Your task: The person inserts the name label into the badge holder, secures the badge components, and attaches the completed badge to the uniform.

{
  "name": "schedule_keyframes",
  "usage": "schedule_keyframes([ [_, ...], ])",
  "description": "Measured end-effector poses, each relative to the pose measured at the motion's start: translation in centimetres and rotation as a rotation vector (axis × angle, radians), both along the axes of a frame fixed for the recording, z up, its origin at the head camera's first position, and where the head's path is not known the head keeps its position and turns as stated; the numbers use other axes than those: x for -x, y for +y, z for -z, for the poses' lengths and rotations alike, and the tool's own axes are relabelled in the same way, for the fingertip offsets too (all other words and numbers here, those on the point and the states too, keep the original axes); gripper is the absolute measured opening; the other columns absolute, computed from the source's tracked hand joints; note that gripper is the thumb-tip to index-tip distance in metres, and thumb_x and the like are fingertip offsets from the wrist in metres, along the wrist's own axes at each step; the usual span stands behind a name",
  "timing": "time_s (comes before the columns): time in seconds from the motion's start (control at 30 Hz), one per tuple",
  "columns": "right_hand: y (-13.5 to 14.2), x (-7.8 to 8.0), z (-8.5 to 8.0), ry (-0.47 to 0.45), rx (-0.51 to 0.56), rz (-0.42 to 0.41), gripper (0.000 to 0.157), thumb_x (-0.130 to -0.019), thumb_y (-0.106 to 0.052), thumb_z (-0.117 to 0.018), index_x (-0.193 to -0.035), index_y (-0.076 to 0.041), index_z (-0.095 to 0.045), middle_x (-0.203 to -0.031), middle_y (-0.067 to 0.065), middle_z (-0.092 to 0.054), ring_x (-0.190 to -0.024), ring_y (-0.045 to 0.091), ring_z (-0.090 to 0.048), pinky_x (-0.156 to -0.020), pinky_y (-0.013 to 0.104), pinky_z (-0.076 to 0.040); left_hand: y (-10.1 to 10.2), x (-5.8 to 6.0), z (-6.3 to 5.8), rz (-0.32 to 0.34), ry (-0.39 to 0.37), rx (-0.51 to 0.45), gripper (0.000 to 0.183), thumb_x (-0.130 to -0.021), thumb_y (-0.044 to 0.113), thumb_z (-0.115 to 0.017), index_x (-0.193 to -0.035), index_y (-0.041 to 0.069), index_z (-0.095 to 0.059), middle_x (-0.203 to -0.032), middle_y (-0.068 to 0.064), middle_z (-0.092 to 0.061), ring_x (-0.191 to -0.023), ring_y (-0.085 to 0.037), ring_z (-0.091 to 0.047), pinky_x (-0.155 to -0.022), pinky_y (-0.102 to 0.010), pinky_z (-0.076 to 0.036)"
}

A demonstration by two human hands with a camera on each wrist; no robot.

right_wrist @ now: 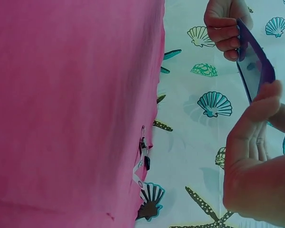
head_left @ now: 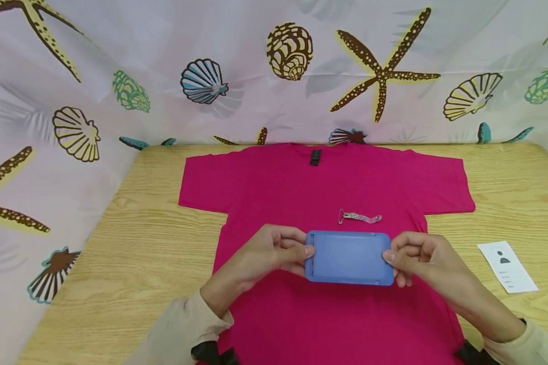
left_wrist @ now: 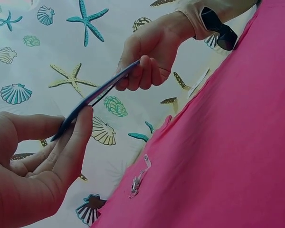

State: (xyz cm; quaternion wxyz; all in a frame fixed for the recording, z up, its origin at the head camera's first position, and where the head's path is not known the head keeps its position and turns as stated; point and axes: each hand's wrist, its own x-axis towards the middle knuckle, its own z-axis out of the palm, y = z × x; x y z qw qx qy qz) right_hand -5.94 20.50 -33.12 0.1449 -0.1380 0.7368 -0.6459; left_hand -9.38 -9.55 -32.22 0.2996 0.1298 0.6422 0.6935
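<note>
Both hands hold a blue plastic badge holder (head_left: 349, 258) level above a pink T-shirt (head_left: 274, 192). My left hand (head_left: 274, 251) pinches its left end between thumb and fingers, and my right hand (head_left: 422, 256) pinches the right end the same way. Edge-on, the thin holder (left_wrist: 97, 92) spans the two hands in the left wrist view. On the shirt just beyond it lies a badge clip (head_left: 360, 217) with a metal pin and a clear strap. To the right, a white ID card (head_left: 508, 267) with a dark person icon rests on the table.
The T-shirt lies spread on a wooden table (head_left: 132, 263), its collar with a black label (head_left: 316, 157) at the far edge. Behind and to the left hangs a cloth (head_left: 246, 30) printed with shells and starfish.
</note>
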Motion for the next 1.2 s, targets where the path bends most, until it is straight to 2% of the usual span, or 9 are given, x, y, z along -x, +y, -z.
schedule_keyframes([
  [0.17, -0.06, 0.14, 0.15, -0.027, -0.007, 0.03, 0.004, -0.095, -0.004, -0.059, -0.097, -0.007, -0.059, -0.077, 0.006, -0.063, -0.064, 0.022, -0.063, -0.062, 0.033, -0.056, 0.08, 0.0, 0.29, -0.03, -0.002, -0.012, 0.023, -0.088, 0.001, -0.065, -0.106, -0.013, -0.062, -0.08, -0.006, -0.07, -0.075, -0.023, -0.071, -0.08, -0.046, -0.056],
  [0.33, 0.06, 0.29, 0.64, -0.071, 0.063, 0.035, 0.007, -0.095, -0.002, -0.058, -0.1, -0.007, -0.058, -0.085, 0.004, -0.062, -0.069, 0.021, -0.065, -0.068, 0.035, -0.058, 0.21, 0.01, 0.5, -0.037, 0.004, -0.007, 0.024, -0.087, 0.001, -0.066, -0.108, -0.012, -0.063, -0.085, -0.009, -0.071, -0.076, -0.025, -0.072, -0.078, -0.046, -0.057],
  [0.57, 0.16, 0.39, 0.96, -0.096, 0.124, 0.034, 0.012, -0.095, 0.001, -0.057, -0.101, -0.009, -0.058, -0.088, 0.002, -0.063, -0.073, 0.017, -0.065, -0.071, 0.034, -0.058, 0.35, -0.06, 0.59, -0.064, 0.003, -0.01, 0.027, -0.087, 0.0, -0.066, -0.11, -0.012, -0.061, -0.088, -0.011, -0.067, -0.074, -0.024, -0.071, -0.076, -0.047, -0.057],
  [0.87, 0.17, 0.38, 0.94, -0.105, 0.127, 0.028, 0.012, -0.095, 0.0, -0.057, -0.101, -0.009, -0.059, -0.088, 0.002, -0.062, -0.073, 0.018, -0.065, -0.07, 0.035, -0.058, 0.45, -0.09, 0.82, -0.096, -0.007, -0.013, 0.028, -0.085, 0.0, -0.067, -0.11, -0.012, -0.06, -0.091, -0.012, -0.063, -0.077, -0.022, -0.067, -0.072, -0.05, -0.057],
  [1.2, 0.13, 0.35, 0.84, -0.102, 0.11, 0.004, 0.011, -0.095, 0.0, -0.057, -0.1, -0.01, -0.058, -0.089, 0.003, -0.063, -0.075, 0.02, -0.066, -0.071, 0.036, -0.058, 0.18, 0.17, 0.78, -0.087, -0.027, -0.027, 0.028, -0.086, -0.001, -0.066, -0.11, -0.015, -0.059, -0.089, -0.011, -0.063, -0.077, -0.022, -0.067, -0.072, -0.051, -0.057],
])
